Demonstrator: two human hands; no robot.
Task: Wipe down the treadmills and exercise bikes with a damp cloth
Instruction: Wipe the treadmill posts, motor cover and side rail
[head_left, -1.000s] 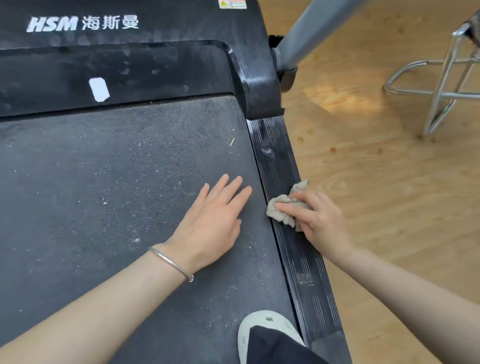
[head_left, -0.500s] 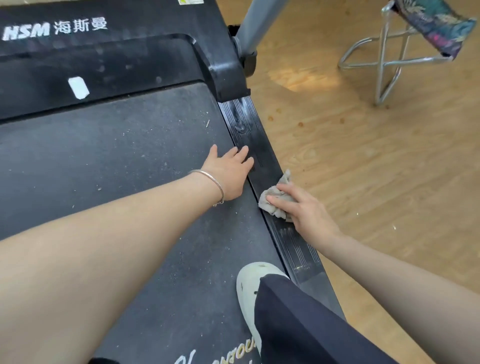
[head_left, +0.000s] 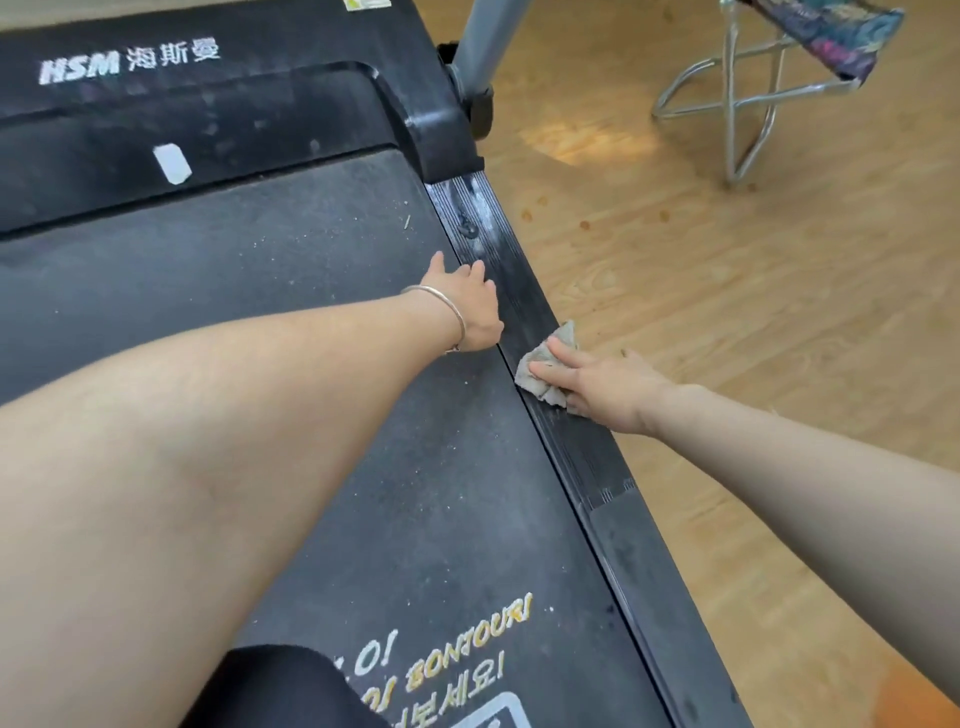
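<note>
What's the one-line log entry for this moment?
right hand: presses crumpled grey cloth on ribbed black treadmill side rail | left hand: flat on dusty black running belt | step: wiping

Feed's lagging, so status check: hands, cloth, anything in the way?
Left hand rests open at the belt edge. Right hand presses cloth on the side rail. Small fitting on rail ahead; chair stands apart.
</note>
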